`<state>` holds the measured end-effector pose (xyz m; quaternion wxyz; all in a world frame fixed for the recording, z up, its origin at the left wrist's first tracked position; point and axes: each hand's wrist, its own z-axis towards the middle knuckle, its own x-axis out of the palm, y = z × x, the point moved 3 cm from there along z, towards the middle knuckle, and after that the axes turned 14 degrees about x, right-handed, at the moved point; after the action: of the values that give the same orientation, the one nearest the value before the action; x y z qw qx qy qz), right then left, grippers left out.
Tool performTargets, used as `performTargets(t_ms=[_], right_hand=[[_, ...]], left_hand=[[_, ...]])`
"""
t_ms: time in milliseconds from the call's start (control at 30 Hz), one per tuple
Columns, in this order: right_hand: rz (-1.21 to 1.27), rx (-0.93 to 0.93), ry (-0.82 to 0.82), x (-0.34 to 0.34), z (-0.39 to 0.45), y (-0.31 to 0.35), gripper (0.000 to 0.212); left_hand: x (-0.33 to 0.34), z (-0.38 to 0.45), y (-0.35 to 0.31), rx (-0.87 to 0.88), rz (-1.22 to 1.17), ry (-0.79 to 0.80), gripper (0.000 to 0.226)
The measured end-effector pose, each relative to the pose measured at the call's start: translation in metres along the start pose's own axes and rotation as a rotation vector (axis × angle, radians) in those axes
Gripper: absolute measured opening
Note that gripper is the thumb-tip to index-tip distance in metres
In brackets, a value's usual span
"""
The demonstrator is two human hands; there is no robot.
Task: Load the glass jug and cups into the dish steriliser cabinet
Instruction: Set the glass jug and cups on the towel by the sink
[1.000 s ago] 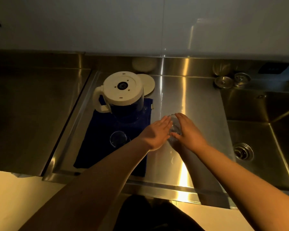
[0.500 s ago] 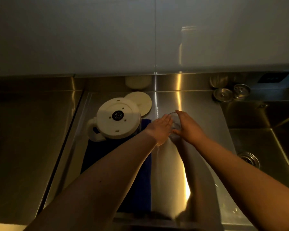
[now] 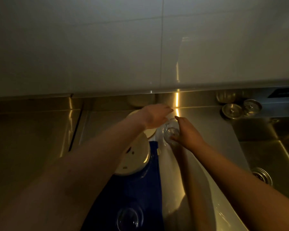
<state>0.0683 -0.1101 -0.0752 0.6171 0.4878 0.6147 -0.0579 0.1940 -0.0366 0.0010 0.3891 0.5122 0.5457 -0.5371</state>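
My right hand (image 3: 188,137) has its grip round a clear glass cup (image 3: 170,130), fingers curled along its far side and thumb at its near side, so the cup sits to the left of my palm, between my two hands. The glass is hard to read in this dim light; its rim looks to face up and slightly away from me, but I cannot tell for sure how far it is tilted, nor whether it rests on the steel surface (image 3: 205,130) or is just clear of it.

My left hand (image 3: 154,116) hovers just beyond and left of the cup, fingers loosely spread and holding nothing, close to the rim without a clear touch.

Further out to the left, under my left forearm, the glass jug (image 3: 137,158) stands on a blue cloth (image 3: 140,189) with its white lid on. A second cup (image 3: 129,218) sits on the same cloth close to my body. A round white disc (image 3: 150,133) lies beside the jug, and the sink (image 3: 274,160) is off to my right.

The steriliser cabinet is not in sight. I judge the right hand, already holding the cup, is the one to carry it, keeping its axis upright; the left is nearer the jug.
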Motion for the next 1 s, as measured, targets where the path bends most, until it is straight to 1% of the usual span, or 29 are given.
performTargets(t_ms=[100,233,300,433,600,733,800,1000], right_hand=[[-0.011,0.006,-0.012,0.006,0.007,0.006,0.088],[-0.013,0.028,-0.033,0.012,0.017,0.012,0.085],[-0.014,0.037,-0.041,0.016,0.02,0.013,0.084],[0.019,0.053,-0.081,0.019,0.024,0.014,0.083],[0.031,0.082,-0.082,0.024,0.026,0.019,0.084],[0.067,0.097,-0.1,0.026,0.025,0.022,0.083],[0.072,0.11,-0.095,0.026,0.025,0.023,0.083],[0.049,0.12,-0.103,0.026,0.023,0.026,0.086]], left_hand=[[-0.004,-0.014,0.036,0.033,0.072,0.007,0.041],[0.008,-0.027,0.074,0.045,0.157,0.131,0.04],[0.016,-0.031,0.088,0.083,0.147,0.161,0.041],[0.038,-0.039,0.109,0.138,0.099,0.17,0.042],[0.077,-0.038,0.121,0.257,0.147,0.284,0.05],[0.099,-0.037,0.128,0.243,0.09,0.358,0.05],[0.106,-0.036,0.13,0.238,0.069,0.359,0.049],[0.114,-0.033,0.131,0.222,0.031,0.284,0.045]])
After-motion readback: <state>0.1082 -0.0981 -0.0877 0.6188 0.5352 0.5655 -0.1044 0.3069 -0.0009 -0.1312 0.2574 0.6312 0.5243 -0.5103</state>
